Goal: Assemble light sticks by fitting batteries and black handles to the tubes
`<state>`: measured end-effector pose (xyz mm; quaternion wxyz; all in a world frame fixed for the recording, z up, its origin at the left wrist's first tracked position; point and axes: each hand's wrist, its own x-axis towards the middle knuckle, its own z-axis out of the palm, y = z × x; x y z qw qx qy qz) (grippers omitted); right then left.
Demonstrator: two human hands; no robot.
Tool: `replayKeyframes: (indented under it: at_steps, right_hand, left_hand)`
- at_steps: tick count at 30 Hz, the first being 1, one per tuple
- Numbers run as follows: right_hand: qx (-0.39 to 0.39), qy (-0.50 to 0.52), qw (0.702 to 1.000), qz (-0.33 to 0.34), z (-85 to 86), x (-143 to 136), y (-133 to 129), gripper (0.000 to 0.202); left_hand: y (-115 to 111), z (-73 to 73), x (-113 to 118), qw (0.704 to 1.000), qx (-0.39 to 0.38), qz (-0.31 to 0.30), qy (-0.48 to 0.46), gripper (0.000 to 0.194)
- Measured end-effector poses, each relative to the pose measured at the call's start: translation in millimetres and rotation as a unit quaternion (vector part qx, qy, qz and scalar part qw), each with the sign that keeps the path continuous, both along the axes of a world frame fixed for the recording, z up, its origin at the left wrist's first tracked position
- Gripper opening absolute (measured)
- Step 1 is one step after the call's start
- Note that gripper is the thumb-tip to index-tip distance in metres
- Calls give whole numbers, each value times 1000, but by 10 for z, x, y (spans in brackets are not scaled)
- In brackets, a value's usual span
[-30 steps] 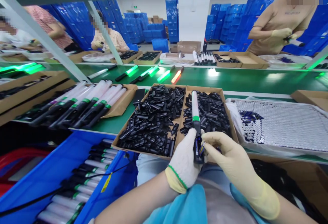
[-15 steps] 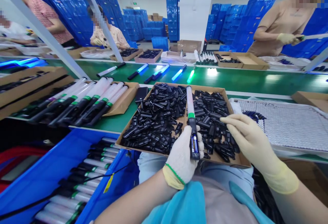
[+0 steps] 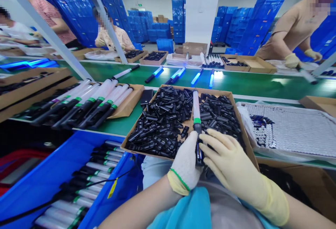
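My left hand (image 3: 185, 164), in a white knit glove with a green edge, is wrapped around the black handle of a light stick (image 3: 196, 117). The stick points away from me, with a clear tube and a green band above the handle. My right hand (image 3: 231, 159), in a cream rubber glove, has its fingers bent and the tips against the handle's side, over the battery slot. Whatever lies under those fingertips is hidden. Beneath both hands is a cardboard tray (image 3: 248, 145) of small black plastic parts (image 3: 162, 117), split by a divider.
More light sticks (image 3: 97, 99) lie at left, and others fill a blue bin (image 3: 105, 190) below. To the right stands a tray of silver batteries (image 3: 296, 127). Lit blue sticks (image 3: 173, 76) rest on the green conveyor (image 3: 236, 82). Co-workers (image 3: 291, 33) are across it.
My right hand has moved left from the tray's right compartment to the stick's handle, covering most of the batteries seen before. The lit sticks on the conveyor have shifted right.
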<state>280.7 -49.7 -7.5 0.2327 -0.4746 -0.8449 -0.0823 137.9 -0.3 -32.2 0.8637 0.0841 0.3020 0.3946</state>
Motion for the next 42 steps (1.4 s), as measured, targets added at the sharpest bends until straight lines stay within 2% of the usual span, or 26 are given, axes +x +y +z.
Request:
replayKeyframes:
  at_steps: [1,3,5,6,8,11,15,19,22,24,26,27,29,31,32,35,37,38,42]
  right_hand:
    - [9,22,999,-24,1,81,46,32]
    - [0,44,993,-114,-36,283,175,34]
    - [-37,18,979,-199,-127,471,325,32]
    - [-60,-6,973,-221,-187,536,393,30]
    - [-93,-34,968,-229,-316,591,491,23]
    - [-112,-18,967,-227,-472,547,549,21]
    - [-136,63,964,-219,-539,503,566,21]
    - [-179,197,946,-185,-409,517,519,6]
    - [-185,309,918,-168,-179,430,394,17]
    - [-201,428,872,-127,-13,296,286,21]
    - [-253,529,807,-68,107,134,187,21]
    - [-284,555,780,-47,141,58,146,20]
    - [-334,561,757,-36,154,-52,86,18]
    - [-351,549,757,-46,113,-94,59,17]
    - [-344,536,769,-52,82,-94,55,16]
    - [-254,452,854,-46,-7,-50,68,15]
    - [-200,405,891,-38,-38,-16,78,16]
    - [-201,402,892,-40,-41,-2,79,16]
    - [-299,463,833,-55,2,31,64,15]
  left_hand:
    - [6,11,-14,1000,2,-6,-5,21]
    - [13,40,-41,1000,7,-12,-10,26]
    - [13,64,-59,1000,14,-6,-8,30]
    - [11,70,-64,1000,15,-4,-8,30]
    - [8,63,-65,1000,13,-6,-12,31]
    - [11,31,-61,999,17,-20,-36,32]
    - [10,13,-66,999,26,-24,-39,33]
    - [-8,12,-59,999,41,-24,-20,34]
    - [-20,-2,-24,998,44,-41,-2,36]
    - [-32,1,9,997,43,-52,33,37]
    - [-51,23,31,995,53,-47,74,33]
    - [-63,39,33,994,61,-38,87,27]
    - [-86,64,16,991,89,-16,101,14]
    - [-103,58,-20,987,121,3,105,9]
    - [-107,41,-40,985,133,9,109,14]
    - [-99,-39,-67,984,133,29,116,32]
    - [-82,-72,-42,988,107,14,108,21]
    - [-73,-74,-19,990,92,-2,102,10]
    - [-48,-26,64,992,64,-48,102,37]
